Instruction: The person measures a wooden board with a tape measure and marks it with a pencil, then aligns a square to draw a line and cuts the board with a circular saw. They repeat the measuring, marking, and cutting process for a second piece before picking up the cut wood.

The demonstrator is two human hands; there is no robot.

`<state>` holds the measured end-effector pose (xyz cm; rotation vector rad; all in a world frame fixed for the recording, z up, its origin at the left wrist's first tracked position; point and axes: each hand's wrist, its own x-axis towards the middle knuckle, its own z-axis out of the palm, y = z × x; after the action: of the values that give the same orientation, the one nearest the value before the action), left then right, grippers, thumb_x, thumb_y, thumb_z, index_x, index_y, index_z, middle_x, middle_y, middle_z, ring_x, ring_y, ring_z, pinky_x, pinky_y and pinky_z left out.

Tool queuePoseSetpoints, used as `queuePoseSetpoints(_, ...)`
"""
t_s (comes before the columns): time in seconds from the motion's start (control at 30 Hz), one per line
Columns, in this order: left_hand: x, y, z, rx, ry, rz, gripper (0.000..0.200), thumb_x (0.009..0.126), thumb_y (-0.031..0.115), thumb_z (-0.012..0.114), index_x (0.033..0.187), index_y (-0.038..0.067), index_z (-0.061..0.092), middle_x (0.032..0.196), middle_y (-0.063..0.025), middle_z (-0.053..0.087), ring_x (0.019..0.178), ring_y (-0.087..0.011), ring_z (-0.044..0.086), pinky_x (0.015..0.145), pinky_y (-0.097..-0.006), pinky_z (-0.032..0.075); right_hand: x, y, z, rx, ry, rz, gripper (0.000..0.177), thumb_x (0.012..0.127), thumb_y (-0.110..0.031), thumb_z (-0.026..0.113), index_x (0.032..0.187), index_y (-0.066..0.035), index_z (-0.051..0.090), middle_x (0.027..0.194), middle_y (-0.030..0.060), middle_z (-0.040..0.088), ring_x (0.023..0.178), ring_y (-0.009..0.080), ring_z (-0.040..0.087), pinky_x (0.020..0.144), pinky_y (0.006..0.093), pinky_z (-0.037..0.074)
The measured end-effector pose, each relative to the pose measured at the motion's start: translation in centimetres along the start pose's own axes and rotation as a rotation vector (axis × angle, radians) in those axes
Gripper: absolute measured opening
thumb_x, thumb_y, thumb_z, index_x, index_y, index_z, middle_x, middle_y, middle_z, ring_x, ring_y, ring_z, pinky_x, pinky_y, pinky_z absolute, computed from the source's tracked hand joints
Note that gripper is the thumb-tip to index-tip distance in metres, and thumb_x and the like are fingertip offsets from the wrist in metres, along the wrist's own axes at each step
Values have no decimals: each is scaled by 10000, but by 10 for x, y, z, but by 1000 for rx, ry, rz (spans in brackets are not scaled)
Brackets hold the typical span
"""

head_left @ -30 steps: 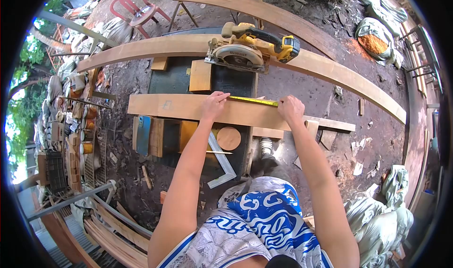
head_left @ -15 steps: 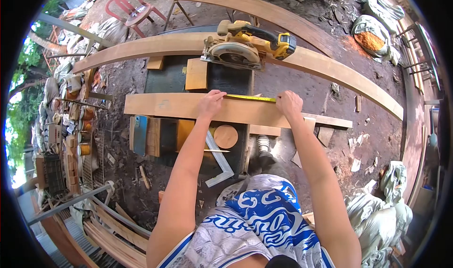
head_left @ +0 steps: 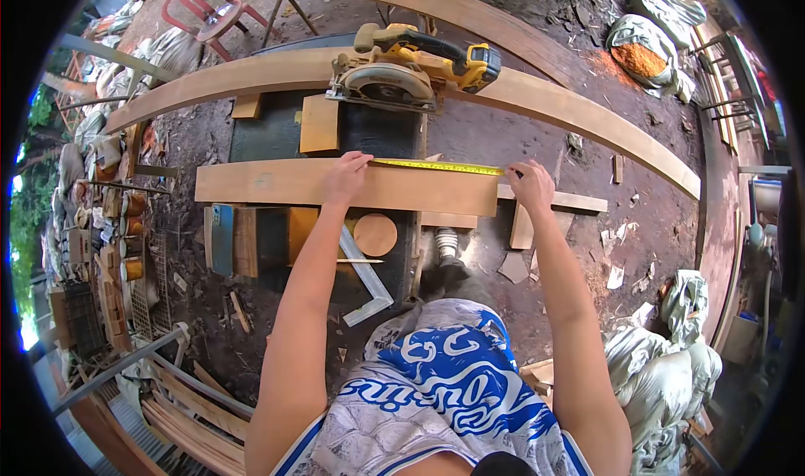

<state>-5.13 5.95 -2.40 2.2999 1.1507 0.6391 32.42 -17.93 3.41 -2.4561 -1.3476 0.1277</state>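
Observation:
A yellow tape measure [head_left: 436, 166] stretches along the far edge of a wooden board [head_left: 419, 192] in front of me. My left hand [head_left: 346, 181] rests over the board, its fingers closed around one end of the tape; the tape's case is not visible. Just beyond the board's right end, my right hand [head_left: 532, 186] pinches the other end of the blade. Below the board are a round wooden disc [head_left: 375, 235], a pencil [head_left: 360, 261] and a metal square [head_left: 369, 283].
A yellow circular saw [head_left: 402, 69] sits on a long plank [head_left: 226, 78] behind the board. Wooden blocks [head_left: 319, 124] lie on the dark bench top [head_left: 268, 145]. A red chair [head_left: 214, 15] stands far left; a sawdust sack [head_left: 639, 58] lies far right.
My right hand has moved right, from above the board to past its right end, and more yellow blade shows. My left hand stays on the board. The whole view has shifted slightly.

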Motion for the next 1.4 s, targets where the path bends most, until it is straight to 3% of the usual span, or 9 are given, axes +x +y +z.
queuePoseSetpoints(0.23,1,0,-1,26,-30,16,208,960,158,717,1138,170,824,1154,-46,751,1034,-264,731,889,-379,591,-4,17,4,55,12,13,237,913,-357,767,1057,-182,837,1021,58,741,1024,297,690,898,425,550)
queuePoseSetpoints(0.77,1,8,-8,54,-48,-25,207,966,192,708,1137,190,825,1181,-39,751,1061,-267,729,905,-395,586,-6,11,6,25,68,2,183,925,-323,758,1024,-189,835,1000,43,742,1007,281,699,884,407,563)
queuePoseSetpoints(1.17,-2,12,-11,116,-52,-90,209,968,218,703,1140,209,820,1197,2,748,1059,-257,730,893,-403,591,-6,6,4,-3,22,-7,192,943,-310,732,1061,-198,834,1049,45,755,1043,286,705,897,412,580)
queuePoseSetpoints(1.23,-2,3,-3,74,16,-25,197,944,204,716,1100,256,824,1166,24,754,993,-258,744,834,-417,606,-6,6,5,-8,40,-5,188,940,-300,733,1059,-198,836,1051,46,759,1045,286,709,904,413,578)
queuePoseSetpoints(1.37,-9,12,-8,112,-23,-84,261,957,181,696,1193,229,798,1246,-17,740,1051,-290,736,874,-428,602,-2,6,4,69,-87,74,269,919,-358,728,1086,-174,831,1061,106,769,1034,364,719,919,456,574)
queuePoseSetpoints(1.4,-15,23,-12,40,147,-106,302,963,169,684,1249,211,772,1294,-48,723,1088,-313,726,900,-432,597,0,7,4,136,-180,103,363,900,-425,738,1134,-159,817,1082,154,778,1058,379,730,939,457,576)
